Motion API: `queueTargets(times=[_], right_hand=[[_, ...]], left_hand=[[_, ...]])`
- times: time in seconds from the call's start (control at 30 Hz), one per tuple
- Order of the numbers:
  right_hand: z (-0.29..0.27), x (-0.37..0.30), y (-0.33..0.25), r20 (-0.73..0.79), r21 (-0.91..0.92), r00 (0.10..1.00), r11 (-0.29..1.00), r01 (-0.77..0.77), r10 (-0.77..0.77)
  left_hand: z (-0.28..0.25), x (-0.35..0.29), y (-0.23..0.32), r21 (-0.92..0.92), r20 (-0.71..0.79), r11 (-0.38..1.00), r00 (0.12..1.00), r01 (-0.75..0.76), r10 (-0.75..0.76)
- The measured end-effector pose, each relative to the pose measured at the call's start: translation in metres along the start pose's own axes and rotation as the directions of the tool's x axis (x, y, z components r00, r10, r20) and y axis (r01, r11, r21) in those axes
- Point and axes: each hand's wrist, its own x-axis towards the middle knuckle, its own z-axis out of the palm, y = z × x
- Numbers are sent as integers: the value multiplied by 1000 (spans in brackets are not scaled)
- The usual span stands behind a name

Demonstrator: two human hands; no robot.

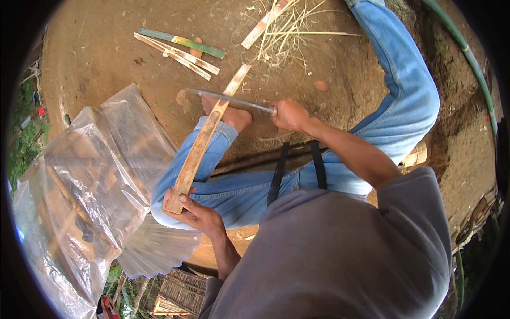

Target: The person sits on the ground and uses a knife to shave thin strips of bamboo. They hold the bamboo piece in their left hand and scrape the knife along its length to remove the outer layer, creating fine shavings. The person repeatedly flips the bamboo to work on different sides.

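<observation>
A person seated on bare earthen ground point(101, 48) shaves a long bamboo slat point(204, 139) with a long-bladed knife point(228, 99). The left hand point(192, 210) is clenched around the slat's near end, bracing it against the left knee of the blue jeans point(234, 194), while the slat runs away toward 12 o'clock, its far tip resting on the ground. The right hand point(288, 114) is closed around the knife handle, with the blade reaching across toward 9 o'clock and lying over the slat about midway along its length, just above a bare foot point(228, 114).

The work appears to be at the paring stage, the blade set on the slat's face. The next stroke would seem to call for a firm hold at the near end and a steady, shallow blade angle along the grain, kept clear of the foot beneath.

Cut bamboo strips point(178, 48) lie at 11 o'clock, thin shavings point(287, 32) at 12 o'clock. A clear plastic sheet point(95, 175) covers a frame at 8 o'clock, and a green hose point(470, 58) curves along the ground at 2 o'clock.
</observation>
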Motion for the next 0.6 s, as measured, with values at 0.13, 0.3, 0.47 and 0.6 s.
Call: queueTargets(times=[0.13, 0.3, 0.47, 0.6], right_hand=[[-4, 2, -8, 33, -20, 999, 1000, -23, 24], [-5, 10, 9, 33, -3, 999, 999, -39, 40], [0, 15, 17, 16, -60, 1000, 998, -20, 21], [3, 42, 41, -37, -44, 979, 978, -202, 200]], left_hand=[[-2, 4, -10, 33, -8, 999, 1000, 1, -1], [-5, 2, -4, 58, 12, 998, 1000, -11, 10], [-2, 7, -8, 44, 14, 999, 1000, -9, 8], [-4, 11, -7, 39, 5, 999, 1000, 23, -23]])
